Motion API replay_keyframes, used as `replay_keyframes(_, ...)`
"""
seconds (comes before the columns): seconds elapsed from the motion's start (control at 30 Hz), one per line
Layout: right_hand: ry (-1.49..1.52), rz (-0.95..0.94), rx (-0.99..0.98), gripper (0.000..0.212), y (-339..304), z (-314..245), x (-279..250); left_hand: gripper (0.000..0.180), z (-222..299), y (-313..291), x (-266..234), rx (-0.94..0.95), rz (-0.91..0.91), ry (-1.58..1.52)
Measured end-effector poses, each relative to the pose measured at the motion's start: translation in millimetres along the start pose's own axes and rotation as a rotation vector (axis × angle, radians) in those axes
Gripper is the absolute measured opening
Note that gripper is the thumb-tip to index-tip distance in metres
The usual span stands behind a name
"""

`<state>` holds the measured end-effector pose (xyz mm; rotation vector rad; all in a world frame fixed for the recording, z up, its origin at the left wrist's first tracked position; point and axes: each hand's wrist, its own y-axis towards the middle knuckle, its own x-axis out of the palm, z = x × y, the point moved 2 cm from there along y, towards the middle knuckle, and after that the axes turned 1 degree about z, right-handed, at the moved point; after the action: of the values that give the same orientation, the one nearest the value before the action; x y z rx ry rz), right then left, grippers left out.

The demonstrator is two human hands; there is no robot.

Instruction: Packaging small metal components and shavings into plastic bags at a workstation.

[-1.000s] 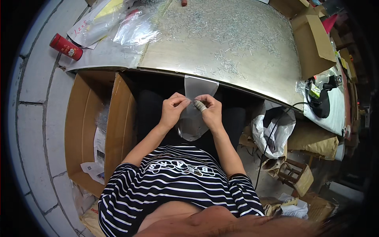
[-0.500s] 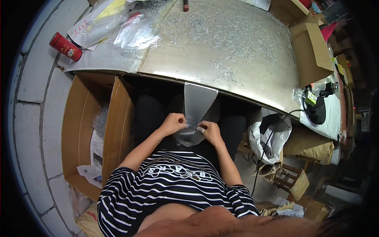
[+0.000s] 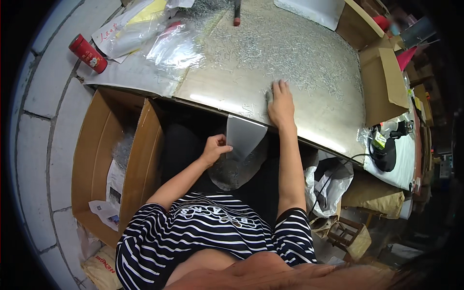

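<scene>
A translucent plastic chute [image 3: 245,137] slopes down from the table's front edge, narrowing towards my lap. Around its lower end is a clear plastic bag [image 3: 234,175], which hangs between my knees. My left hand [image 3: 214,150] is closed in a pinch at the chute's left side, seemingly on the mouth of the bag; the fingertips are partly hidden. Stretched forward, my right hand [image 3: 281,106] lies on the metal tabletop [image 3: 319,118], fingers extended, at the near side of many small metal pins [image 3: 314,63] scattered there.
An open cardboard box [image 3: 135,169] stands left of my legs. A red canister [image 3: 88,53] and clear plastic bags [image 3: 176,48] lie at the table's left. Far back is a red-tipped dark tool [image 3: 237,17]. A cardboard carton [image 3: 384,87] borders the right side; a white sack [image 3: 331,188] hangs below.
My right hand has left the bag and reached forward onto the tabletop by the pins. My left hand stays by the chute. Fewer pins lie near the table's front edge.
</scene>
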<state>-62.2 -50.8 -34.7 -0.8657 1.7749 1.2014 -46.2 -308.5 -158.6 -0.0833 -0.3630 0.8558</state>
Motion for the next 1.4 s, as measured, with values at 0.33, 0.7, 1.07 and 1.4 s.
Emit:
replay_keyframes(0.33,0.258,-0.091,-0.085,0.042,-8,-53,-8,0.053,1,-20,28,-0.302,-0.256,-0.498)
replay_keyframes(0.7,0.533,0.018,0.039,0.031,-114,-84,-81,0.082,-42,-15,-9,-0.558,-0.404,-0.67)
replay_keyframes(1.07,0.747,-0.339,0.08,0.041,-184,-85,-24,0.044,-19,-36,11,-0.36,-0.397,-0.234)
replay_keyframes(1.4,0.711,-0.457,0.179,0.021,-166,-76,-38,0.038,26,-53,23,-0.409,-0.358,-0.234)
